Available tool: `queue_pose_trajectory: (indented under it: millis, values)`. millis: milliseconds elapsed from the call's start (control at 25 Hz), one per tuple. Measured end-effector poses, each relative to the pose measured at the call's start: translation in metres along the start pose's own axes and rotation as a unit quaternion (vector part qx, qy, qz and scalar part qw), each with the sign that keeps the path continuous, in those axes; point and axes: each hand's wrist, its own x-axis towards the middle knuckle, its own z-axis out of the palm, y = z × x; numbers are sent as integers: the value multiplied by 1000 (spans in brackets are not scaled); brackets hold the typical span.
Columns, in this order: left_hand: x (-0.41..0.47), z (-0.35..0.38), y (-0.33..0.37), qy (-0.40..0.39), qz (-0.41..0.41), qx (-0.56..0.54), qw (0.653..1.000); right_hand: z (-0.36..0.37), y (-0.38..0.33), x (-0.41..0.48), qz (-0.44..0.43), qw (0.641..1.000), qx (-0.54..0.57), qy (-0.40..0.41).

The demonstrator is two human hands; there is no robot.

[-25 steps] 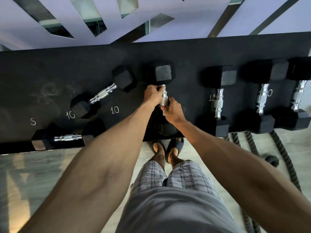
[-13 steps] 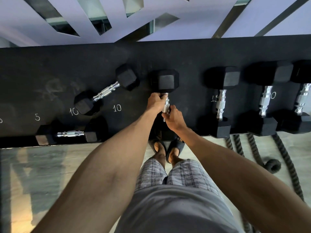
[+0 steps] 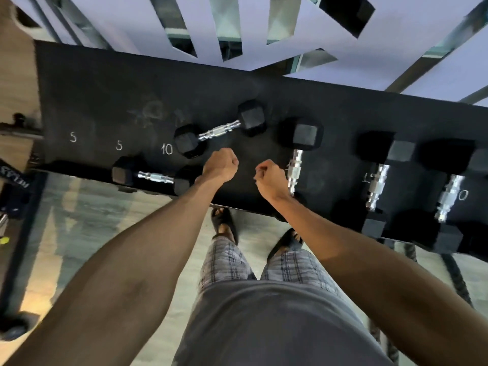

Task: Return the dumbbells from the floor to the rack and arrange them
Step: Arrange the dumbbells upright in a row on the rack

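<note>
- Black rack lies across the middle
- Left hand is a fist, holding nothing
- Right hand is curled, empty, just beside a dumbbell

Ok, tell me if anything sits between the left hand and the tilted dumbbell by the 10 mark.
Nothing visible does: only bare rack surface lies between the left hand and the tilted dumbbell.

Blk rack w/ white numbers, blk dumbbells w/ chrome handles, grey plaid shorts, grey shirt.
</note>
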Motion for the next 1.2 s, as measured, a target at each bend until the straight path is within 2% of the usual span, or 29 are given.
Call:
queue_pose_trajectory:
  millis: [120,200,320,480,560,720,800,920,1080,1200]
  values:
    - [10,-28,-23,25,14,22,999,35,-29,16,49,995,90,-16]
    - [22,-47,-35,40,36,30,998,51,-49,30,116,976,182,-3]
    - [47,-71,-52,66,94,88,989,68,-81,51,199,920,338,26]
    - [73,-85,-58,68,202,211,954,78,-104,80,249,824,506,59]
    - [82,-84,-54,33,216,236,947,79,-108,90,261,801,533,81]
    - [94,-75,-50,5,225,234,946,79,-113,106,297,786,532,106]
    - [99,-73,-51,3,230,231,945,80,-116,113,314,787,514,129]
    - [103,-75,-48,-21,216,212,953,85,-111,114,306,809,480,149]
    - [92,-65,-42,-41,215,154,964,78,-93,113,266,868,387,164]
    - [76,-48,-36,-51,176,48,982,65,-84,113,224,913,301,161]
